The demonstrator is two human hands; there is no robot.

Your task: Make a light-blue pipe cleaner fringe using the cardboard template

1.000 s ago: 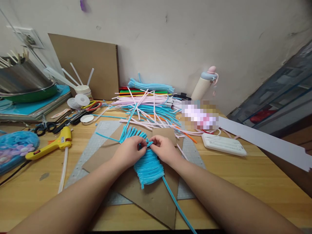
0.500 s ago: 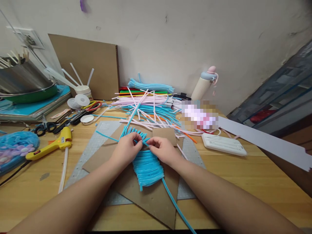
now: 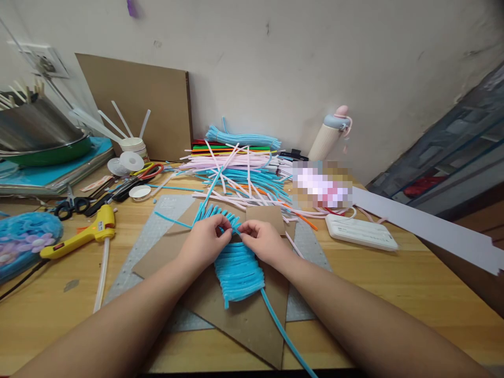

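Note:
A woven panel of blue pipe cleaners (image 3: 239,273) lies on brown cardboard (image 3: 252,331), with loose stems fanning out at its far end. My left hand (image 3: 208,236) pinches blue pipe cleaner stems at that end, thumb against forefinger. Close beside it, my right hand (image 3: 263,239) is closed in a pinch on the same stems. Fingers hide the exact spot where the stems meet. One long blue stem (image 3: 281,328) trails from the panel's near right corner past the table's front edge.
Behind the hands lies a heap of coloured pipe cleaners (image 3: 240,176). To the left are a yellow glue gun (image 3: 84,236), scissors (image 3: 72,206) and a green bowl (image 3: 51,152). A white power bank (image 3: 360,232) and a bottle (image 3: 328,134) stand to the right.
Both hands stay at the same place, with only a slight shift of the fingers at the stems. The panel has not visibly moved.

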